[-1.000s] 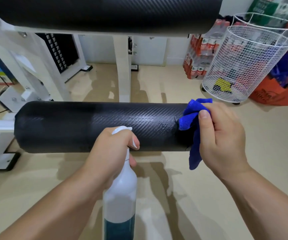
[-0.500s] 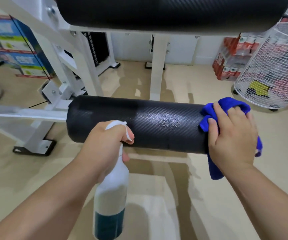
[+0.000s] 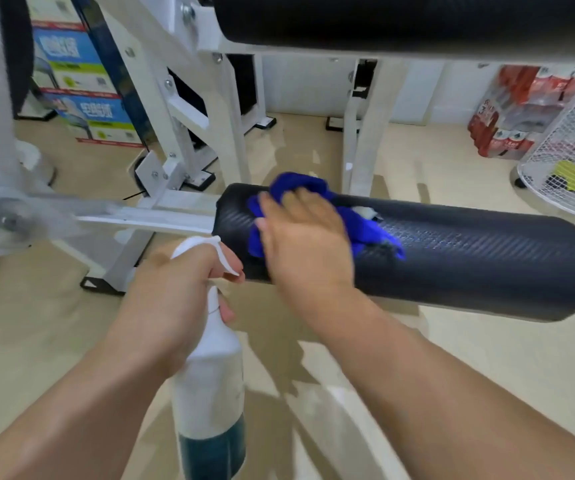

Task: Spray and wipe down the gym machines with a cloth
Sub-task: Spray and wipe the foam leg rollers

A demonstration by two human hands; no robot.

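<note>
**Mia:** Where is the cloth?

**Ben:** The blue cloth is on top of the black roll, near the roll's left end. The right hand lies on it.

**Mia:** Is that hand grabbing it?

**Ben:** It looks like a push. The fingers are laid mostly flat over the cloth and press it on the roll. The hand is blurry, so I can't see more. Some cloth sticks out on both sides of the hand.

**Mia:** And the other hand?

**Ben:** The left hand is wrapped tight round the neck of the bottle. One finger is on the white trigger. The bottle is just in front of the roll, near its left end. It is white, with dark stuff at the bottom.

**Mia:** What holds the roll up?

**Ben:** A white bar goes from its left end to the white frame. A big black pad sits on top of the frame.

**Mia:** What else is there?

**Ben:** A white wire basket is on the floor to the right, with something yellow inside. Red drink packs are behind it by the wall. Boxes are stacked at the back left.
</note>
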